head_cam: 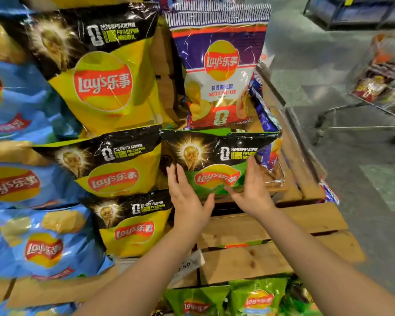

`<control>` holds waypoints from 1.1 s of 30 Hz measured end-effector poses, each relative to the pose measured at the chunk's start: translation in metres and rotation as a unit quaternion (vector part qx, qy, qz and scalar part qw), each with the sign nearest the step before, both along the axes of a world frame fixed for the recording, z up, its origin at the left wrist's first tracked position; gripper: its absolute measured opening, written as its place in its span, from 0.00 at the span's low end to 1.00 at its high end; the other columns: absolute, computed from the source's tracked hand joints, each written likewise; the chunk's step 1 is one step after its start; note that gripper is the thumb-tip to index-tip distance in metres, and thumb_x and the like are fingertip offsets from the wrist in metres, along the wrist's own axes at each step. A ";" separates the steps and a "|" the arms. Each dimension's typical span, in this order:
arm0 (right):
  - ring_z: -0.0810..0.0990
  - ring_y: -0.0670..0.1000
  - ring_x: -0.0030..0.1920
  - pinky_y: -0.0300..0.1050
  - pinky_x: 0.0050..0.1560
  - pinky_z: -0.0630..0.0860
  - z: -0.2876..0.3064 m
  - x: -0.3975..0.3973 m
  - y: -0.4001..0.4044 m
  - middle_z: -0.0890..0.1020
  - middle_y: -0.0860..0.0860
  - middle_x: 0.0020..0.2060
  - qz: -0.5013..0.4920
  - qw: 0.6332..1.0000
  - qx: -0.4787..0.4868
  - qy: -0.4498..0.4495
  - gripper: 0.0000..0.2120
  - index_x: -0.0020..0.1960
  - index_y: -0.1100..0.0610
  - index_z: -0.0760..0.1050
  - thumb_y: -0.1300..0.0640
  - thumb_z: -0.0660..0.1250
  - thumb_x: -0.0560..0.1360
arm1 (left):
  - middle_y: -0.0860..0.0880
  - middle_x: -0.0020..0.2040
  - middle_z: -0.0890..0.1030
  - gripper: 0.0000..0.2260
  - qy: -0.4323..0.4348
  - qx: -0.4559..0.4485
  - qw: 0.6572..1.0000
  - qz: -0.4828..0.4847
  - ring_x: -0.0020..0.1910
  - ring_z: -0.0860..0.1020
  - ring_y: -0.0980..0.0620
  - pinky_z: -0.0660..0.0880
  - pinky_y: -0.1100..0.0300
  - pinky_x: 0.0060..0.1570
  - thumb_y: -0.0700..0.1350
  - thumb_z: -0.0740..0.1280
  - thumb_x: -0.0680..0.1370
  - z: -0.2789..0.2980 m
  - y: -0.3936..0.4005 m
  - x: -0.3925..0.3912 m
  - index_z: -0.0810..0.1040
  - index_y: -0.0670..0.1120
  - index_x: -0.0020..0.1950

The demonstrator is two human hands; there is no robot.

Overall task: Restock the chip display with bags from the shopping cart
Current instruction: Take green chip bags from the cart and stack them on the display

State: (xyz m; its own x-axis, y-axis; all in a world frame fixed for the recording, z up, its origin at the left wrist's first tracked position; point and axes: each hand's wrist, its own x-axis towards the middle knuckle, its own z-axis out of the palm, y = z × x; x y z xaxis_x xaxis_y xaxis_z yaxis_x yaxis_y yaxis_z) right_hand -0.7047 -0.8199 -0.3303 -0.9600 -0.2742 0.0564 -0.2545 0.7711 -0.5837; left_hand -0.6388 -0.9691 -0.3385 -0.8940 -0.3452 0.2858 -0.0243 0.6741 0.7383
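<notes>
— Between the left hand and the right hand: green chip bag, standing on a wooden shelf of the display. Both hands spread, fingers straight, palms facing each other at the bag's lower sides. Touching or just off it? Cannot tell.

— Gripping nothing, then?

— Nothing pinched. Steadying or letting go, by the look of it.

— And beyond the fingertips?

— Garlic butter bag upright. Left of the left hand, yellow bags stacked, then blue bags further out.

— How far along?

— Partway, at a guess. Left columns full; bare wood below the wrists. More green bags under the forearms.

— Supply?

— Far right of the right hand, well apart: shopping cart, blurred, packets apparently inside. More trips likely.
</notes>
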 end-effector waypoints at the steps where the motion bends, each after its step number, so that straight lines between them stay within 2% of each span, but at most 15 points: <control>1: 0.46 0.58 0.76 0.54 0.75 0.49 -0.004 0.002 0.002 0.47 0.61 0.76 -0.010 0.999 -0.006 0.039 0.51 0.76 0.50 0.34 0.51 0.72 0.72 | 0.46 0.75 0.45 0.46 0.043 -0.048 0.998 0.012 0.76 0.43 0.46 0.45 0.44 0.74 0.51 0.70 0.73 -0.001 0.003 0.003 0.35 0.54 0.74; 3: 0.46 0.58 0.75 0.61 0.72 0.54 -0.009 0.010 0.008 0.46 0.62 0.76 -0.043 0.990 -0.037 0.131 0.53 0.75 0.44 0.34 0.54 0.74 0.70 | 0.44 0.77 0.45 0.44 0.110 -0.139 0.984 -0.012 0.77 0.42 0.44 0.40 0.44 0.74 0.54 0.65 0.73 0.000 0.007 0.005 0.37 0.49 0.77; 5: 0.47 0.57 0.76 0.59 0.72 0.55 -0.006 0.019 0.009 0.44 0.56 0.76 -0.036 0.971 -0.045 0.232 0.48 0.76 0.47 0.37 0.54 0.69 0.71 | 0.45 0.78 0.44 0.45 0.104 -0.235 0.964 -0.062 0.77 0.40 0.44 0.39 0.43 0.73 0.53 0.67 0.71 0.002 0.007 0.004 0.41 0.49 0.78; 7: 0.50 0.56 0.76 0.59 0.72 0.58 -0.003 0.025 0.006 0.48 0.54 0.77 0.021 0.959 -0.003 0.283 0.45 0.77 0.54 0.45 0.55 0.70 0.71 | 0.44 0.78 0.48 0.50 0.004 -0.324 0.941 -0.101 0.77 0.42 0.43 0.41 0.40 0.73 0.53 0.74 0.66 0.008 0.001 0.001 0.45 0.47 0.77; 8: 0.52 0.57 0.75 0.62 0.71 0.60 0.000 0.025 0.003 0.51 0.56 0.76 0.045 0.961 0.030 0.270 0.44 0.76 0.58 0.50 0.58 0.73 0.69 | 0.44 0.78 0.44 0.51 -0.052 -0.352 0.928 -0.107 0.77 0.41 0.43 0.40 0.40 0.72 0.53 0.74 0.67 0.013 -0.002 -0.002 0.41 0.46 0.77; 9: 0.51 0.57 0.74 0.63 0.69 0.62 0.003 0.024 0.001 0.52 0.57 0.75 0.057 0.968 0.060 0.237 0.44 0.75 0.58 0.52 0.59 0.74 0.68 | 0.46 0.78 0.35 0.52 -0.094 -0.366 0.918 -0.118 0.76 0.35 0.44 0.37 0.42 0.71 0.54 0.72 0.70 0.018 -0.005 -0.005 0.35 0.47 0.77; 11: 0.41 0.53 0.76 0.60 0.73 0.56 0.014 0.024 -0.003 0.44 0.53 0.77 0.058 0.983 0.090 0.152 0.43 0.77 0.54 0.46 0.58 0.71 0.73 | 0.49 0.71 0.23 0.47 -0.141 -0.359 0.912 -0.138 0.70 0.24 0.49 0.29 0.45 0.67 0.54 0.65 0.77 0.029 -0.010 -0.009 0.25 0.50 0.72; 13: 0.33 0.50 0.73 0.53 0.76 0.42 0.027 0.028 -0.002 0.37 0.48 0.73 0.056 0.989 0.100 0.098 0.37 0.76 0.50 0.41 0.56 0.63 0.78 | 0.51 0.70 0.24 0.43 -0.154 -0.327 0.920 -0.153 0.69 0.25 0.51 0.28 0.47 0.67 0.52 0.63 0.78 0.040 -0.010 -0.004 0.28 0.50 0.72; 15: 0.31 0.50 0.72 0.50 0.74 0.37 0.039 0.039 -0.001 0.37 0.46 0.72 0.039 0.990 0.094 0.095 0.33 0.77 0.50 0.44 0.55 0.60 0.80 | 0.51 0.73 0.31 0.41 -0.124 -0.285 0.937 -0.161 0.72 0.30 0.51 0.30 0.48 0.68 0.49 0.65 0.77 0.047 -0.008 0.007 0.37 0.48 0.77; 17: 0.31 0.49 0.73 0.51 0.75 0.38 0.048 0.055 -0.003 0.37 0.46 0.73 0.015 0.994 0.073 0.083 0.31 0.77 0.50 0.47 0.56 0.60 0.80 | 0.50 0.76 0.38 0.40 -0.095 -0.256 0.947 -0.167 0.75 0.37 0.49 0.34 0.46 0.69 0.47 0.68 0.75 0.052 -0.006 0.020 0.45 0.46 0.78; 18: 0.31 0.49 0.73 0.51 0.75 0.38 0.053 0.064 -0.003 0.37 0.46 0.73 0.002 0.996 0.059 0.071 0.31 0.77 0.50 0.47 0.56 0.59 0.80 | 0.50 0.76 0.38 0.40 -0.092 -0.251 0.949 -0.167 0.75 0.37 0.49 0.34 0.46 0.70 0.47 0.68 0.75 0.056 -0.005 0.026 0.45 0.46 0.78; 21: 0.32 0.47 0.73 0.49 0.75 0.38 0.065 0.092 -0.006 0.39 0.44 0.73 -0.036 0.998 -0.003 0.056 0.30 0.77 0.51 0.48 0.58 0.59 0.80 | 0.54 0.73 0.30 0.39 -0.129 -0.231 0.950 -0.164 0.72 0.29 0.54 0.28 0.49 0.68 0.51 0.62 0.78 0.067 -0.002 0.046 0.37 0.48 0.77; 24: 0.35 0.44 0.73 0.45 0.74 0.38 0.078 0.125 -0.005 0.43 0.43 0.74 -0.078 0.995 -0.059 0.035 0.27 0.77 0.51 0.52 0.57 0.58 0.81 | 0.54 0.72 0.28 0.40 -0.148 -0.193 0.955 -0.168 0.70 0.26 0.56 0.28 0.49 0.69 0.52 0.61 0.79 0.078 0.004 0.072 0.32 0.48 0.75; 28: 0.39 0.41 0.73 0.46 0.76 0.42 0.085 0.170 0.006 0.51 0.41 0.74 -0.121 0.985 -0.125 -0.011 0.25 0.76 0.51 0.56 0.56 0.58 0.81 | 0.54 0.74 0.29 0.40 -0.161 -0.164 0.949 -0.215 0.70 0.27 0.56 0.31 0.48 0.71 0.52 0.62 0.79 0.091 0.024 0.101 0.33 0.49 0.76; 33: 0.43 0.38 0.71 0.38 0.73 0.43 0.099 0.203 0.040 0.55 0.45 0.76 -0.177 0.970 -0.163 -0.027 0.23 0.75 0.54 0.59 0.57 0.57 0.81 | 0.53 0.77 0.33 0.35 -0.130 -0.174 0.935 -0.279 0.74 0.31 0.55 0.35 0.47 0.72 0.54 0.58 0.80 0.118 0.066 0.119 0.39 0.50 0.78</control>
